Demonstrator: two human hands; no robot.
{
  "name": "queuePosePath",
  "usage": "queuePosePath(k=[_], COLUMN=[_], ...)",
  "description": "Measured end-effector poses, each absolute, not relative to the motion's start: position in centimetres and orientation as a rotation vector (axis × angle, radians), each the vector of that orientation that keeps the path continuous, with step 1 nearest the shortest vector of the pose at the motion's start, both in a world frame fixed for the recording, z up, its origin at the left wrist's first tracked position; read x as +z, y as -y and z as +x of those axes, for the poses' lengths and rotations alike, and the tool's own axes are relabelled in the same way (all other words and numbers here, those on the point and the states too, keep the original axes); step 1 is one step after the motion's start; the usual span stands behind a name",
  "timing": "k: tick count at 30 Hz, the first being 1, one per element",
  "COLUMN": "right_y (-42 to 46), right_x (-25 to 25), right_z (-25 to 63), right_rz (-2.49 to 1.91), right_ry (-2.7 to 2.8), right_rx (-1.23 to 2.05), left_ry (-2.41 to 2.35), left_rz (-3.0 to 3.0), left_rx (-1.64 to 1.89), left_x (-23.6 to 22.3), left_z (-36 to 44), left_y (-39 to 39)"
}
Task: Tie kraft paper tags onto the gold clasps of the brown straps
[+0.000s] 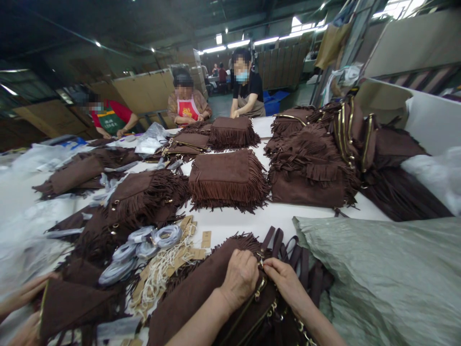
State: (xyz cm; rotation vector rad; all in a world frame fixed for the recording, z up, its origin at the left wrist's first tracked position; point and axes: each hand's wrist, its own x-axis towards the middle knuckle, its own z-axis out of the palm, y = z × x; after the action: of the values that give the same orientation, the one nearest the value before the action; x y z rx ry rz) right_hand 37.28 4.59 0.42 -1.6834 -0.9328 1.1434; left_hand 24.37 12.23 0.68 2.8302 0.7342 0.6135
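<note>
A dark brown fringed bag [194, 298] with gold zips lies in front of me. At its upper corner, my left hand [239, 276] is closed with its fingers curled around a bit of the bag beside a small gold clasp [260, 262]. My right hand [286, 281] pinches at that same clasp from the other side, thumb and forefinger together. Just below the hands hangs a gold zip pull [260, 288]. Brown straps [295, 254] loop out beyond my right hand. More gold hooks [301, 327] lie under my right forearm.
Tags with white strings [158, 278] and coiled straps in plastic [124, 257] lie left of the bag. Stacks of fringed bags [219, 168] cover the white table. A greenish plastic sheet [389, 259] spreads at right. A co-worker's hands [27, 300] hold a bag at left; several people stand opposite.
</note>
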Motion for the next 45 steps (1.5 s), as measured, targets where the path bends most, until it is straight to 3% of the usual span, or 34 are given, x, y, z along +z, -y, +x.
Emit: queuePosePath(k=[9, 26, 37, 45], right_y=[-4.6, -4.2, -4.8, -5.0], right_x=[-0.1, 0.4, 0.5, 0.4], right_z=[37.3, 37.4, 37.2, 37.2], right_rz=[-1.645, -1.691, -1.644, -1.644], right_ry=[0.921, 0.900, 0.811, 0.796], right_rx=[1.166, 1.141, 1.238, 1.250], left_ry=[-0.835, -0.828, -0.782, -0.756], left_rz=[2.455, 2.229, 2.217, 2.364], left_rx=[0.263, 0.058, 0.393, 0.323], left_x=[2.0, 3.0, 1.4, 1.2], left_z=[25.0, 26.1, 24.5, 24.8], left_y=[-12.6, -13.9, -12.9, -13.2])
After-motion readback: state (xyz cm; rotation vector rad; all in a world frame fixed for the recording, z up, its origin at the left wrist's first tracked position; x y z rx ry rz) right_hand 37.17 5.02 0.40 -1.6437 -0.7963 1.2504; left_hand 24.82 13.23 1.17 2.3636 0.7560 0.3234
